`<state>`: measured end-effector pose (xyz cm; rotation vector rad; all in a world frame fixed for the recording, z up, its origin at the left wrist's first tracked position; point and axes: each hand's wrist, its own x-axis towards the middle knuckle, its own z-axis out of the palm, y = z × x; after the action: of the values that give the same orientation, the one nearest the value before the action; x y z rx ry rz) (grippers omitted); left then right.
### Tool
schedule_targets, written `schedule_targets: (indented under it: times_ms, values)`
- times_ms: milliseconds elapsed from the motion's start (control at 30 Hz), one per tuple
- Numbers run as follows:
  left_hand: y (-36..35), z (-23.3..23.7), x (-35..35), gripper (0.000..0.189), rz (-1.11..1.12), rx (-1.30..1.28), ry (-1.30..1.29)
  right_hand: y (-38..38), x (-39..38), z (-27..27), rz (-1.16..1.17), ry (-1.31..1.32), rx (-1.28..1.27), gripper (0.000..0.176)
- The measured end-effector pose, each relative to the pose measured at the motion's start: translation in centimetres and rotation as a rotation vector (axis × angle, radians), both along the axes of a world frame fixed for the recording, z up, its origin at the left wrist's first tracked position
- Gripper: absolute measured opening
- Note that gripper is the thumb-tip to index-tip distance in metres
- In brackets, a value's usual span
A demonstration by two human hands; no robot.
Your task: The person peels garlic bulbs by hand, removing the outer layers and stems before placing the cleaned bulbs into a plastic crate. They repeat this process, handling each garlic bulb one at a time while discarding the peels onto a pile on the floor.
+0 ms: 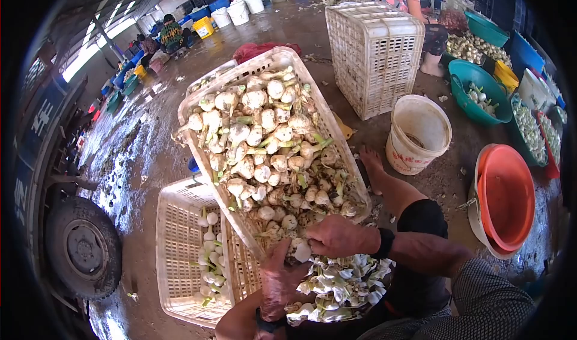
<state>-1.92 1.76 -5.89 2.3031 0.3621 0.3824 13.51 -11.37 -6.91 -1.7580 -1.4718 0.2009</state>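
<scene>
A white plastic crate [327,120] tilts toward me, heaped with unpeeled white bulbs [264,141] with green stems. My left hand [277,280] and my right hand [338,235] meet at the crate's near end. Both are closed around a white bulb [302,251] held between them. A pile of peeled skins and leaves [342,286] lies right under my hands. Left of them, a second white crate [177,250] lies flat on the ground, holding several cleaned white bulbs [210,250].
A white bucket [418,134], an orange basin [505,196] and teal basins [478,90] with bulbs stand to the right. An upturned white crate [374,54] stands behind. My bare foot [372,165] rests on wet concrete. A vehicle tyre [84,247] is at left. Other people sit far back.
</scene>
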Motion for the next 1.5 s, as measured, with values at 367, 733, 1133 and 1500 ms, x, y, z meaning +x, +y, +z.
schedule_targets:
  times_ms: [367, 733, 1133, 1500]
  values:
    - [1.5, 1.6, -1.9, 0.068, -0.091, -0.686, -0.149, -1.7, -1.1, -4.5, 0.013, -0.014, -0.293, 0.012]
    - [1.8, 2.1, -2.3, 0.076, -0.293, -1.364, -0.403, -2.4, -1.6, -5.3, 0.357, -0.018, -0.382, 0.009]
    - [0.5, 4.0, -1.7, 0.079, -0.097, -1.328, -0.325, -2.6, 0.7, 1.2, 0.467, 0.882, -0.134, 0.024]
    - [0.2, 4.0, -1.0, 0.078, -0.054, -1.445, -0.245, -3.0, 1.3, 2.0, 0.530, 0.811, -0.203, 0.021]
